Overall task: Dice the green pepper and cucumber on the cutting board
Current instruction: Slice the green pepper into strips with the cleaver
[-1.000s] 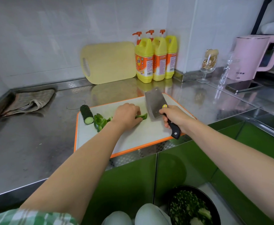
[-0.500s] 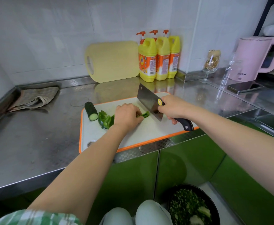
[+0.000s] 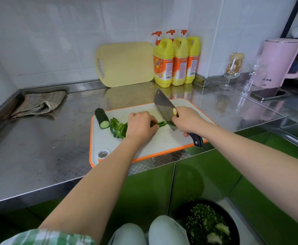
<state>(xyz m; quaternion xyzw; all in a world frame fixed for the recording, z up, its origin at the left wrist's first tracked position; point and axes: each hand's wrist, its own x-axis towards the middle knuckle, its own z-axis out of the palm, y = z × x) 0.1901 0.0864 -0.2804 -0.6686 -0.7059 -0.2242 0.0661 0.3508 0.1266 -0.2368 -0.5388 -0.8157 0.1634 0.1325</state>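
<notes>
Steel counter [image 3: 38, 138], orange-rimmed cutting board [image 3: 162, 140] on it, cucumber [image 3: 102, 118] stub at board's left end, green pepper pieces [image 3: 117, 128] just beside, left hand [image 3: 141, 125] fingers curled onto pepper strip [image 3: 161, 123], cleaver [image 3: 163, 106] edge at strip's right end, right hand [image 3: 187, 119] fingers clamped round cleaver handle.

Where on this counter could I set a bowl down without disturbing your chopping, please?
Widest bare counter: left of the cutting board, in front of the cloth. A narrower strip lies between it and the leaning yellow board. Crowded: the cutting board, under cucumber, pepper, left hand, right hand and cleaver, and around the kettle.
</notes>
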